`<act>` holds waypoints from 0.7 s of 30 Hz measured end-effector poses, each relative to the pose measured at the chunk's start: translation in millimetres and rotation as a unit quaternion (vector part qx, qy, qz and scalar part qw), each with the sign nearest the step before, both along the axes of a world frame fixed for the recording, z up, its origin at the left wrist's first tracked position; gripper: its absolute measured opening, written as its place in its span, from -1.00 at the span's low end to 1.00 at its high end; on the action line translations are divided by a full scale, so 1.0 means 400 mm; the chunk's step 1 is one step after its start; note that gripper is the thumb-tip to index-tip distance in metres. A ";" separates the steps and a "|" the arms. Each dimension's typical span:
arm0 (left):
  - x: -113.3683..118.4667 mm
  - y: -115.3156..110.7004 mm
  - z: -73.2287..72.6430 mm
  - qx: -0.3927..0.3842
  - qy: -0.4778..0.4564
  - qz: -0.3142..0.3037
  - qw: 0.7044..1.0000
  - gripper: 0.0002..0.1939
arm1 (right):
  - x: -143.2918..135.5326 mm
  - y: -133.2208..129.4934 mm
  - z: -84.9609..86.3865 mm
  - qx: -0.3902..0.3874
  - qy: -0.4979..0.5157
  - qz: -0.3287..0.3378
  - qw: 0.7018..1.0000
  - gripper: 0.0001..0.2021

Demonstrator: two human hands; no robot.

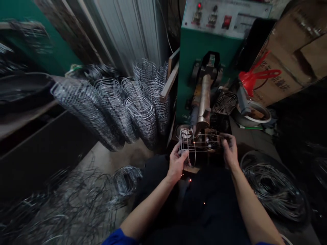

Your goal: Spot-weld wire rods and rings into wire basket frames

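Just below the metal cylinder (205, 98) of a green machine (186, 68), a wire frame (195, 151) spans the space between my hands. My left hand (178, 161) has its fingers closed around the frame's left part, near a curved wire. At the frame's right end, my right hand (230, 149) pinches the long wires between thumb and fingers. An orange spark glows on the frame under the cylinder, and a few more sparks show lower down, in front of my dark clothing.
Stacks of wire rings (141, 114) stand at the left of the machine. Loose wire pieces (76, 204) cover the lower left. On the right are a bowl (267, 117), a red-handled tool (255, 76), a wire coil (273, 190) and cardboard boxes (293, 64).
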State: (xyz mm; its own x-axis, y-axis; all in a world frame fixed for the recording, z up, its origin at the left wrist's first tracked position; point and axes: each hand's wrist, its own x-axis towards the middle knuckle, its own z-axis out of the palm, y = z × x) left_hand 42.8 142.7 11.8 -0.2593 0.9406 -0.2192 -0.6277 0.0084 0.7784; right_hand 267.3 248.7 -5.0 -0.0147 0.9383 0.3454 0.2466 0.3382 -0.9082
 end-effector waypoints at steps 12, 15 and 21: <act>-0.185 -0.366 -0.020 -0.132 0.246 -0.199 0.940 -0.59 | 0.084 -0.243 0.055 -0.227 -0.146 0.168 0.948 -0.52; -0.182 -0.245 -0.014 -0.020 0.423 -0.147 0.894 -0.60 | 0.007 -0.226 0.041 -0.223 -0.170 0.241 0.929 -0.57; -0.062 -0.106 -0.088 0.112 0.592 -0.119 0.789 -0.70 | -0.040 -0.257 -0.013 -0.076 -0.225 0.147 0.960 -0.66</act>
State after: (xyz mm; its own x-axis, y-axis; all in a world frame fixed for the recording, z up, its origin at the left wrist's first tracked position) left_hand 18.0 100.5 -23.3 0.0322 0.9745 0.2222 0.5388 -0.2042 0.8173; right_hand 251.2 146.1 -10.2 -0.4023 0.9099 0.1014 0.5393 0.3250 -0.7769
